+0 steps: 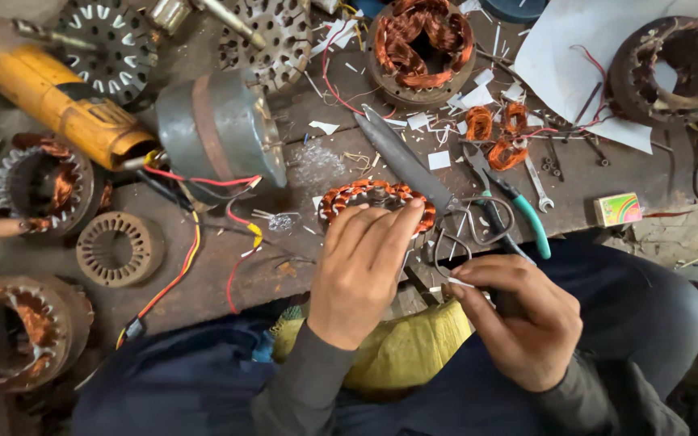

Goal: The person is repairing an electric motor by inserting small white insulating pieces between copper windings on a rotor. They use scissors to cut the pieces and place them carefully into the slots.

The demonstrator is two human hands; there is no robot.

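Resting flat, the left hand (363, 270) lays its fingers (393, 226), together, on the copper-wound stator (377, 200) on the worktop (228, 270). Right hand (519, 319) fingers pinch a white paper strip (460, 282) just beside it. Windings appear seated all round; insulation seemingly remains to fit. Scissors (438, 190) lie beyond the fingertips. Farther right sits a small rectangular matchbox (617, 208), green with rainbow stripes.

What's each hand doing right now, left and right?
Left hand: open, fingers resting flat on the copper-wound stator.
Right hand: closed, pinching a thin white strip.
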